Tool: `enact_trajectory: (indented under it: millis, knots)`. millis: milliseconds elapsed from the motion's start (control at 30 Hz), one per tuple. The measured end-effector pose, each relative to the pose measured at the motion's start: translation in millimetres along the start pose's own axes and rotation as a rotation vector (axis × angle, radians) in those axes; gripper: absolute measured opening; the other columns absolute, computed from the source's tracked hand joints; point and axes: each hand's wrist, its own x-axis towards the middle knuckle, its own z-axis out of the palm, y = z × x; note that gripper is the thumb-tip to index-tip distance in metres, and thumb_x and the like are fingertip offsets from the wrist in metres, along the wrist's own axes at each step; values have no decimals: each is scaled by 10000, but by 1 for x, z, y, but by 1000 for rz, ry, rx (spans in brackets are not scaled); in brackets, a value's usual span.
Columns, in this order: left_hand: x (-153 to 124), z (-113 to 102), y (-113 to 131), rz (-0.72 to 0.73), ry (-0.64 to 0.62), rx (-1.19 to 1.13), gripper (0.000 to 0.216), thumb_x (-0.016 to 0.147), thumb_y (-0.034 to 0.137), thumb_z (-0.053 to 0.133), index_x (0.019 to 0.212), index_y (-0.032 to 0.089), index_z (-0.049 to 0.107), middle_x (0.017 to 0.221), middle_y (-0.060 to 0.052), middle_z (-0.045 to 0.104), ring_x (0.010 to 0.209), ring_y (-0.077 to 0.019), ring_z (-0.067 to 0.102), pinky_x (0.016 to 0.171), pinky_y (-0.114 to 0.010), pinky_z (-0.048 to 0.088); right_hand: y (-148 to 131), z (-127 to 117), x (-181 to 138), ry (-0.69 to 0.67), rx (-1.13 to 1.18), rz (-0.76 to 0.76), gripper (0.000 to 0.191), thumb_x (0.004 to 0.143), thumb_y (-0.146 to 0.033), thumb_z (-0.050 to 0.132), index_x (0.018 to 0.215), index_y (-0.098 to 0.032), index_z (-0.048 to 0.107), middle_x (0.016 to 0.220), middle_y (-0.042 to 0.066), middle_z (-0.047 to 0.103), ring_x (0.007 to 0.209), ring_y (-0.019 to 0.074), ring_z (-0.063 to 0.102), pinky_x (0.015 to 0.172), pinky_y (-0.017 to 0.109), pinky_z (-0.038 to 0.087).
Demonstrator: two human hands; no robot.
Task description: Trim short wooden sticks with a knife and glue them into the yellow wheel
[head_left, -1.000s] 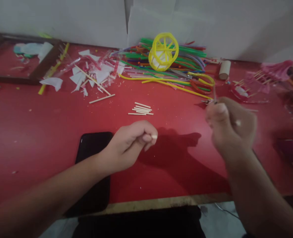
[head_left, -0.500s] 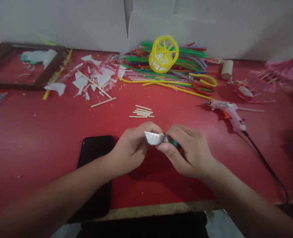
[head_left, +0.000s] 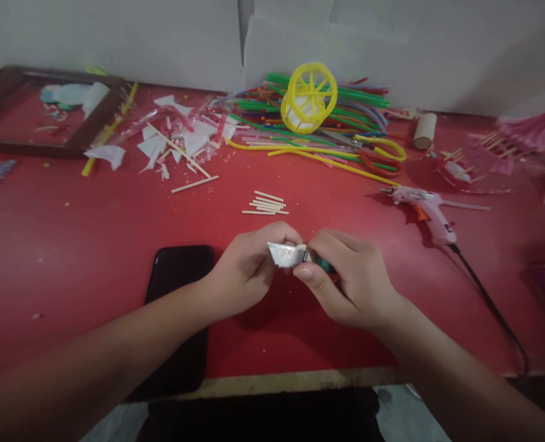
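Two bare hands on head cam, close tog. over red table, just R of phone; can't tell if they touch. R hand wraps green handle of cutter, thumb by base of silver blade; blade points L, across L fingertips. L hand curled, pinching pale bit; I see only its end at blade base, rest hid. L forearm crosses phone.

Rel. to phone, I log: short sticks, loose pile, beyond & R. Paper scraps beyond, w/ longer stick on near side. Brown frame beyond & L. Yellow cage beyond & R, among col. stems; scissors just nearer. Glue gun well R, lying on side, nozzle L.
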Motion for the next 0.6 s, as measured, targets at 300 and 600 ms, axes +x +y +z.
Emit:
enact_trajectory:
  millis: [300,600]
  knots:
    - [4,-1,3,-29,-42,-116,185,832,5,486,853,182,535,727,21,562,632,-94,504,579,-197,422,-2,-2,0,-23,71,-1,351,952,-423,449,685,-195,445,593,-37,457,502,77,353,488,232,261]
    - [2,2,6,-60,31,-51,207,989,148,389,832,174,522,653,31,505,569,-74,494,569,-186,423,12,-13,-1,115,53,88,318,972,-359,437,695,-201,441,576,-45,420,516,80,377,502,237,275]
